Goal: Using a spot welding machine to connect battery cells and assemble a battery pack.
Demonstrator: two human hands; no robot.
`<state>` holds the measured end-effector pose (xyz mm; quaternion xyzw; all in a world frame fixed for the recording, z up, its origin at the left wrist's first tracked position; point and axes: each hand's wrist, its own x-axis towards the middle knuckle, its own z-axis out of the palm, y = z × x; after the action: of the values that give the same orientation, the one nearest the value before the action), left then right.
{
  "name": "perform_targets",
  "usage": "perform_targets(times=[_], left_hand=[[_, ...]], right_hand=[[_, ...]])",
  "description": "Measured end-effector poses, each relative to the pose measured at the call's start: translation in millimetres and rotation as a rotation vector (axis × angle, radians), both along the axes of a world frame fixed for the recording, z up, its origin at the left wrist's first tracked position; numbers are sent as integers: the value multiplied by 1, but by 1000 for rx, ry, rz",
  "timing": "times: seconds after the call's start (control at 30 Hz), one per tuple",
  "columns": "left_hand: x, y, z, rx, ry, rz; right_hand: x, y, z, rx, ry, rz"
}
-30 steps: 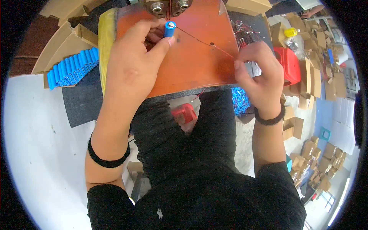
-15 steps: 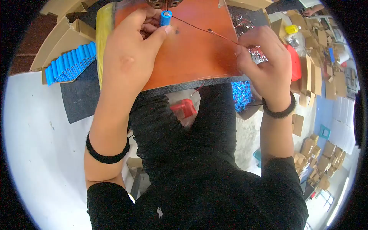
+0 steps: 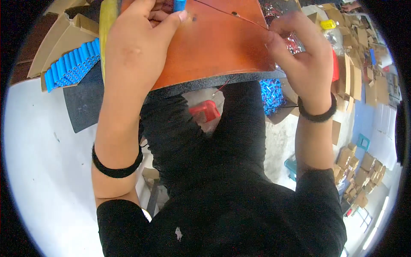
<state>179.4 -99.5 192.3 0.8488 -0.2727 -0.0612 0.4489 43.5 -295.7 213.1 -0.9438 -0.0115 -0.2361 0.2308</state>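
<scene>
My left hand (image 3: 137, 49) is closed at the far left part of the orange work board (image 3: 222, 47). Its thumb and fingers pinch a blue cylindrical battery cell (image 3: 179, 5), whose top is cut off by the picture's upper edge. A thin dark red wire (image 3: 246, 19) runs taut from near the cell to the right. Its right end lies between the thumb and forefinger of my right hand (image 3: 306, 51), which is closed in a pinch over the board's right edge. A small dark bead-like spot sits midway along the wire.
Rows of blue cells (image 3: 72, 64) lie in a cardboard tray at the left. Loose red wires (image 3: 293, 43) are heaped behind my right hand, beside a red bin (image 3: 335, 66). A box of small blue cells (image 3: 272, 96) stands below the board's right corner. A red container (image 3: 205, 111) shows between my legs.
The view has shifted, so the board and both hands sit higher in the picture and the cell's top has left it. Both hands keep their holds, with the wire still stretched between them.
</scene>
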Motion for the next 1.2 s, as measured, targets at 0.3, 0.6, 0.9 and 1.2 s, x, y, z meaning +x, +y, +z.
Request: perform_targets(times=[0.3, 0.6, 0.9, 1.2], left_hand=[[-14, 21, 1, -168, 167, -164], [-5, 18, 10, -21, 192, -97], [10, 8, 1, 123, -147, -168], [9, 6, -3, 118, -206, -159]], right_hand=[[11, 13, -23, 576, -242, -62], [32, 22, -8, 790, 55, 174], [47, 24, 6, 930, 237, 69], [55, 24, 3, 920, 248, 98]])
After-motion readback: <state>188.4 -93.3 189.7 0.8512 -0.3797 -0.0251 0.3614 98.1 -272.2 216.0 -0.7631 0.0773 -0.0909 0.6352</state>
